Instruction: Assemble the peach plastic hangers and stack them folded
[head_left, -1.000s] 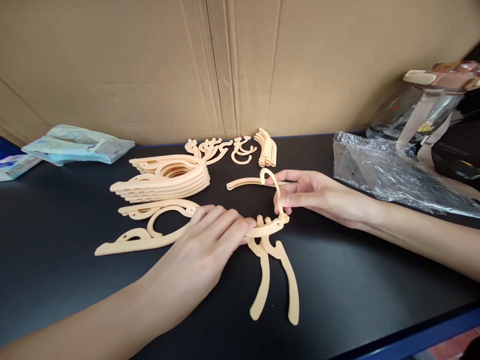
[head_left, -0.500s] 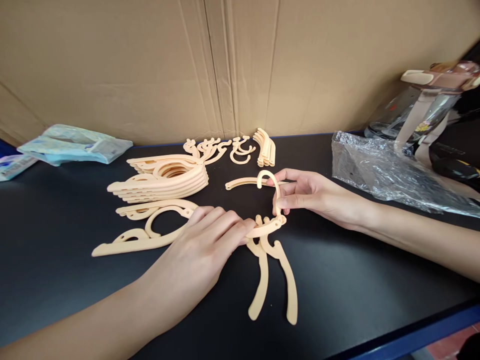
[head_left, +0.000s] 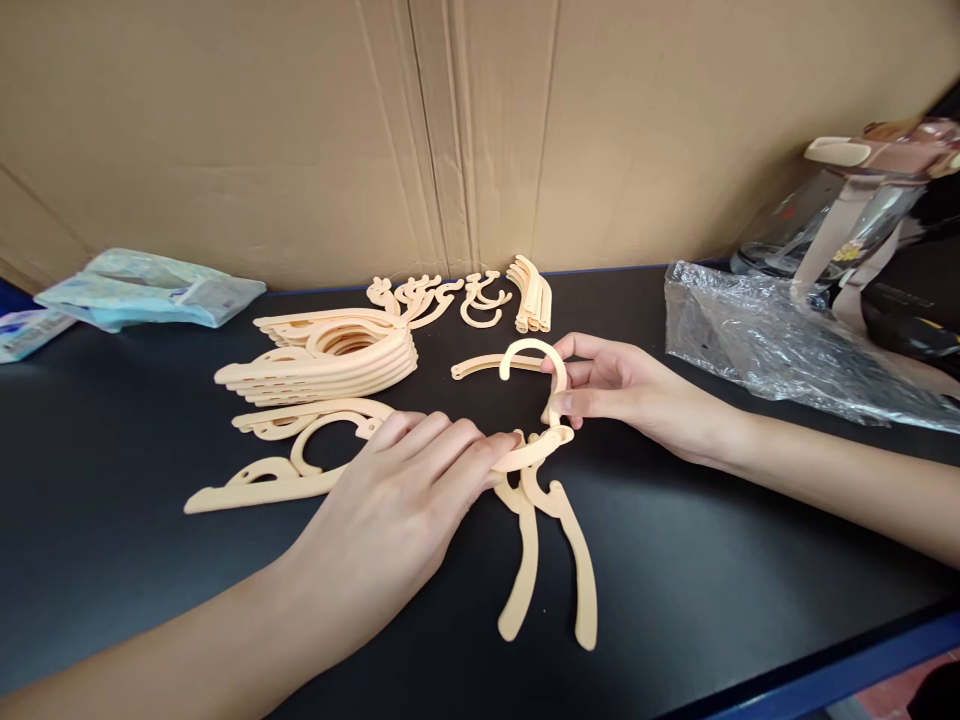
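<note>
A cream plastic hanger hook (head_left: 528,345) is pinched upright between the thumb and fingers of my right hand (head_left: 622,388). Its lower end meets the tip of a curved hanger bar (head_left: 531,455). My left hand (head_left: 420,490) is closed on that bar from above, its fingertips partly hidden. Under the bar, two hanger arms (head_left: 529,570) splay toward the front of the table. Behind the hook lies another curved bar (head_left: 480,366). Left of my left hand, flat hanger pieces (head_left: 255,493) rest on the table, partly covered by the hand.
A stack of hanger pieces (head_left: 330,375) stands at back left. Loose hooks (head_left: 480,315) and a bundle of curved bars (head_left: 532,300) lie near the cardboard (head_left: 285,130). Clear plastic wrap (head_left: 735,330) and a bottle (head_left: 862,210) are right; a blue packet (head_left: 150,290) is left.
The hook has turned in my right hand, so its curve now opens wider to the left. My left hand stays nearly still on the bar.
</note>
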